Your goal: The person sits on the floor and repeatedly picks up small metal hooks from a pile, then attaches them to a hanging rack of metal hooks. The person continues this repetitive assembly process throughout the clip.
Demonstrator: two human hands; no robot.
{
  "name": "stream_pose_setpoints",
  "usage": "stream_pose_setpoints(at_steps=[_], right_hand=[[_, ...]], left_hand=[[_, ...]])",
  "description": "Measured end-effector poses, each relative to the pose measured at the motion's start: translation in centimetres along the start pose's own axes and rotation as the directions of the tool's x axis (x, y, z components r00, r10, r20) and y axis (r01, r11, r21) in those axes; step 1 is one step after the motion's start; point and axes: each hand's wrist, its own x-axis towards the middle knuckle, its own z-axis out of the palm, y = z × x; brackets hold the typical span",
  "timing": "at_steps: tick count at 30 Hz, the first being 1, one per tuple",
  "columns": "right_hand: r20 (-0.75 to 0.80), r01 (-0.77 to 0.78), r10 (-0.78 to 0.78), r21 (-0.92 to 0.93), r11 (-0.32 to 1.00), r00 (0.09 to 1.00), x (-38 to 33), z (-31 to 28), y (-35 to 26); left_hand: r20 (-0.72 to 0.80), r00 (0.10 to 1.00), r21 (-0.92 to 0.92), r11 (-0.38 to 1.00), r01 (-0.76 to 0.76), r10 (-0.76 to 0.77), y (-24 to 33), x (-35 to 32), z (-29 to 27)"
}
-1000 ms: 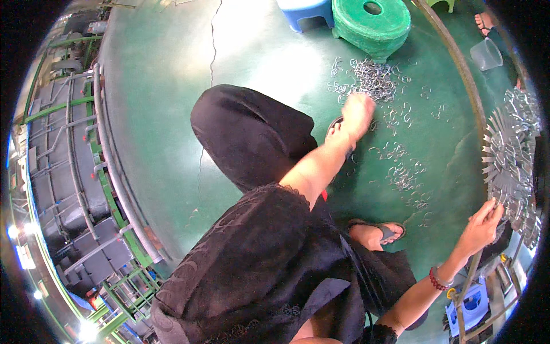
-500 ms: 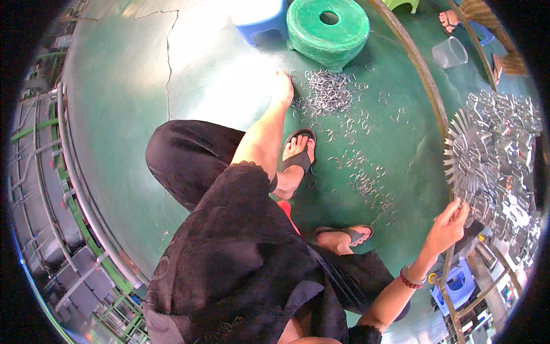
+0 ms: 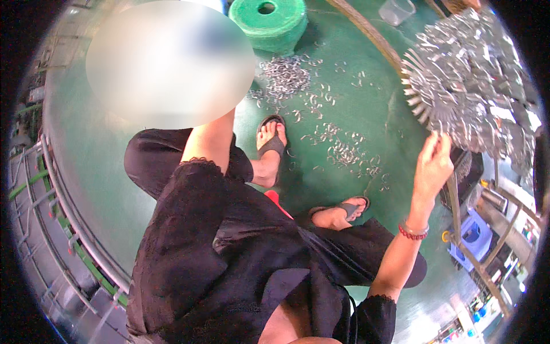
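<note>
My right hand (image 3: 433, 163) is raised at the right, fingers pinched together at the lower edge of a dense bank of curved silvery metal strips (image 3: 458, 92). The fingertips close on a thin metal strip (image 3: 446, 127) there. On the left my bare forearm (image 3: 207, 137) reaches forward, but a pale blurred oval covers the left hand, so its fingers cannot be seen. Just right of that oval, a heap of small bent metal pieces (image 3: 283, 77) lies on the green floor. More loose bent pieces (image 3: 346, 152) are scattered nearer my feet.
A round green stool (image 3: 272, 31) stands behind the heap. A wooden rail (image 3: 372, 34) runs along the right, with a clear plastic tub (image 3: 396, 11) beyond it. A blue plastic stool (image 3: 472, 238) is at the lower right. Pipes and a green frame (image 3: 86, 229) line the left.
The view has shifted, so the stool and heap sit further left. My right hand appears higher, still at the metal strips. My left hand, visible beside the heap before, is now covered by blur.
</note>
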Motion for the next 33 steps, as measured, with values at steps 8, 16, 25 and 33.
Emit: stream_pose_setpoints(at_steps=[8, 16, 25, 33], right_hand=[[0.14, -0.038, 0.026, 0.078, 0.996, 0.99, 0.8, -1.0, 0.7], [0.334, -0.298, 0.138, 0.494, 0.817, 0.932, 0.1, -1.9, 0.3], [0.327, -0.329, 0.174, 0.511, 0.794, 0.929, 0.0, -3.2, 0.0], [0.357, -0.336, 0.162, 0.505, 0.795, 0.92, -0.4, -3.2, 0.1]], left_hand=[[0.069, 0.962, -0.224, 0.944, -0.241, 0.263, 0.6, -1.2, -17.3], [-0.187, 0.815, -0.964, -0.263, -0.045, 0.548, 16.1, -11.2, -36.5], [-0.206, 0.868, -0.773, -0.619, 0.14, 0.453, 20.7, -13.3, -40.6], [-0.245, 0.827, -0.767, -0.623, 0.153, 0.505, 19.9, -13.6, -41.0]])
